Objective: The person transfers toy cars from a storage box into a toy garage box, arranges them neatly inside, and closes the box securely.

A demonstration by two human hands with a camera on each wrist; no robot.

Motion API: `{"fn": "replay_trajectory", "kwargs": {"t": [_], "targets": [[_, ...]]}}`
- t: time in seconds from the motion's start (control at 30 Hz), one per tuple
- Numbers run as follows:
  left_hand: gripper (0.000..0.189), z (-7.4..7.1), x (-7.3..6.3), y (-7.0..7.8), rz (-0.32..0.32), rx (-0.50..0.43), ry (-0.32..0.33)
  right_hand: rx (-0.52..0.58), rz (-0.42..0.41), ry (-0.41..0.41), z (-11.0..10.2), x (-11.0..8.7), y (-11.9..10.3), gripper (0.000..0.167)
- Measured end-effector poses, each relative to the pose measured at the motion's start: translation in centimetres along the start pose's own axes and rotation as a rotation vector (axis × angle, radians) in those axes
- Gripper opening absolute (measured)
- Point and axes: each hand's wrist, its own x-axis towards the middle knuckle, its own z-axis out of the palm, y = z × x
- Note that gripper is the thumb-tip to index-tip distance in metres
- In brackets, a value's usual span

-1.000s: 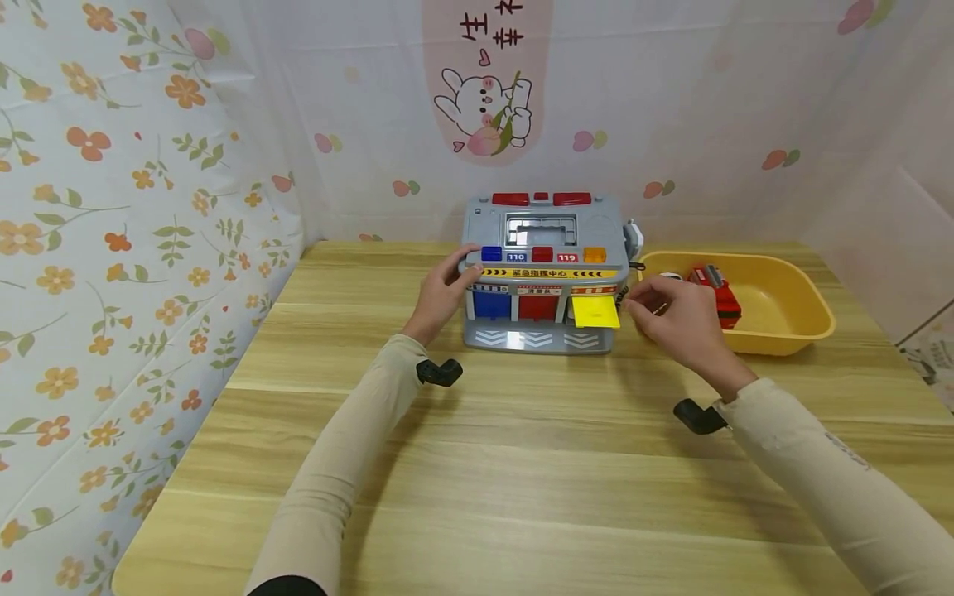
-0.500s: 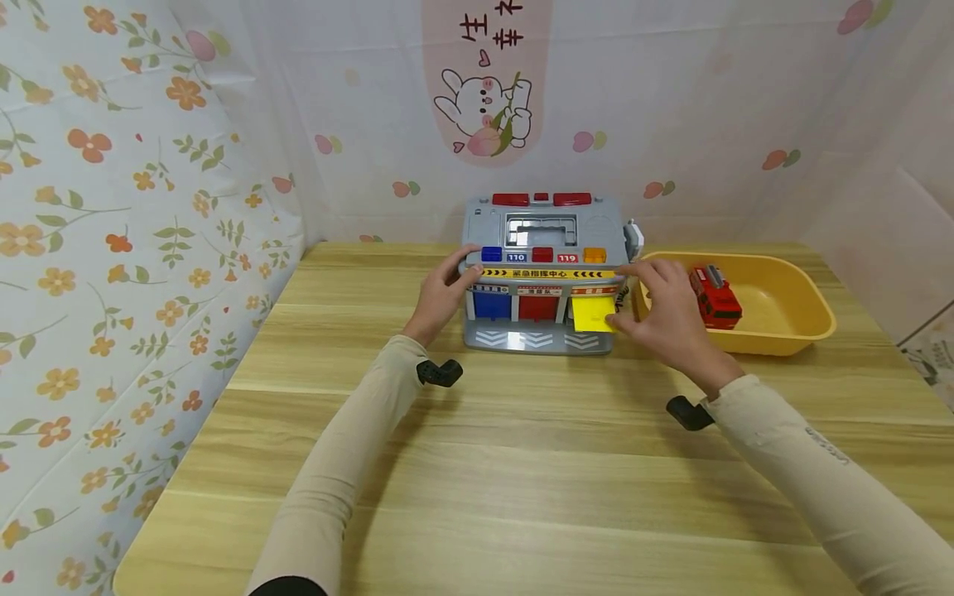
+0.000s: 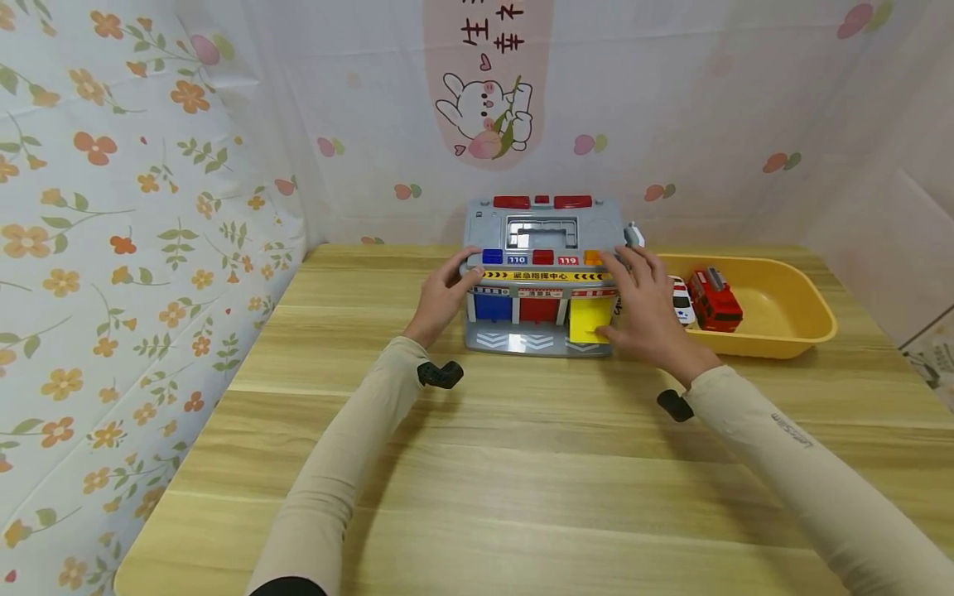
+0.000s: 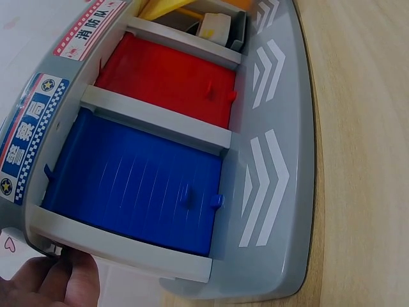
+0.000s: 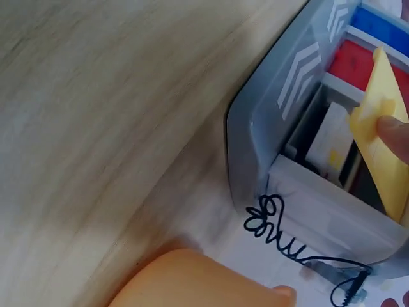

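A grey toy emergency station (image 3: 540, 341) stands against the back cloth, with a blue door (image 4: 137, 182), a red door (image 4: 169, 80) and a yellow door (image 3: 585, 316). My left hand (image 3: 440, 296) grips the station's left end, its fingers at the side edge in the left wrist view. With the thumb of my right hand (image 3: 650, 313) I touch the outside of the yellow door near its lower edge, while the fingers reach over the roof's right front corner. That door slants outward, partly lowered. Behind it in the bay sits a white boxy thing (image 5: 329, 137), mostly hidden.
Right of the station, a yellow basin (image 3: 790, 338) holds a white toy car (image 3: 682, 302) and a red toy fire truck (image 3: 715, 302). A coiled black cord (image 5: 275, 224) hangs at the station's right side. Patterned cloth (image 3: 358, 124) closes off the back and left.
My right hand has moved left from beside the station onto its roof corner and yellow door. The door has swung down from nearly level to a steep slant. The left hand stays put.
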Motion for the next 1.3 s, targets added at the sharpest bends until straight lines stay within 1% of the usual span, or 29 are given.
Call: {"fn": "replay_trajectory", "kwargs": {"t": [0.1,0.2,0.3,0.47,0.6,0.8,1.0,1.1,1.3], "targets": [[0.041,0.0,0.0,0.0,-0.001,-0.004,0.001,-0.002,0.017,-0.024,0.3,0.3,0.1,0.116],[0.041,-0.1,0.1,-0.1,-0.003,-0.006,0.003,0.005,0.028,-0.021,0.7,0.6,0.3,0.119],[0.040,0.0,0.1,-0.1,-0.007,-0.011,0.002,-0.008,0.010,0.006,1.3,0.9,0.8,0.118],[0.040,0.3,0.1,-0.1,0.000,-0.006,-0.004,-0.071,-0.048,0.083,2.2,1.0,1.7,0.116],[0.039,0.2,0.2,-0.2,0.003,0.001,0.005,-0.075,-0.058,0.113,2.4,1.0,1.9,0.116],[0.040,0.0,0.2,-0.2,-0.002,0.003,0.005,-0.068,-0.056,0.126,2.7,1.2,1.9,0.114],[0.041,0.0,0.1,-0.1,-0.017,-0.003,0.003,-0.061,-0.066,0.145,2.9,1.5,2.1,0.110],[0.041,0.1,0.1,0.0,-0.014,0.009,0.006,-0.056,-0.069,0.157,3.0,1.5,2.3,0.109],[0.040,0.2,0.2,-0.1,0.000,0.017,0.015,-0.064,-0.076,0.189,3.3,1.6,2.5,0.099]]}}
